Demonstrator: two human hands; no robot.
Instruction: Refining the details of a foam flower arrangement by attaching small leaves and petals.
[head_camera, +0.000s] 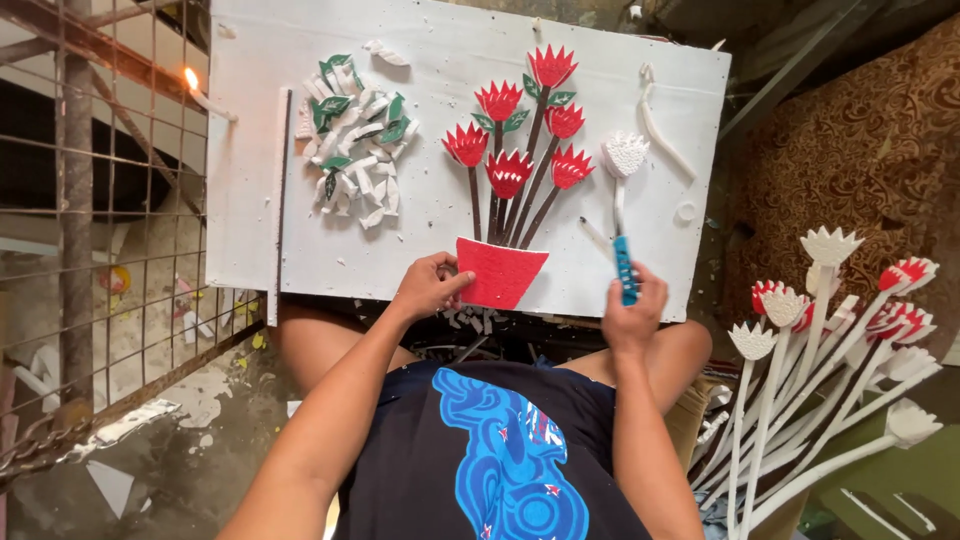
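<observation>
We see a white foam board (400, 240) resting across the person's lap, and we place everything else against it. The left hand (430, 285) sits at the board's near edge, fingers curled and thumb pressing on the left rim of a red pot cutout (502, 272) that lies flat on the board. Dark stems rise from that pot to six red flower cutouts (520, 130) with small green leaves, near the board's middle. The right hand (632, 310) is closed around a blue utility knife (624, 268), held upright at the board's near right edge. Just above the knife, a white foam flower (624, 155) lies on the board. Toward the board's left part lies a pile of white and green leaf pieces (352, 140). At the board's left edge a lit candle (205, 97) burns. Off the board's right side, a bunch of white-stemmed foam flowers (830, 340) stands, some tipped red.
</observation>
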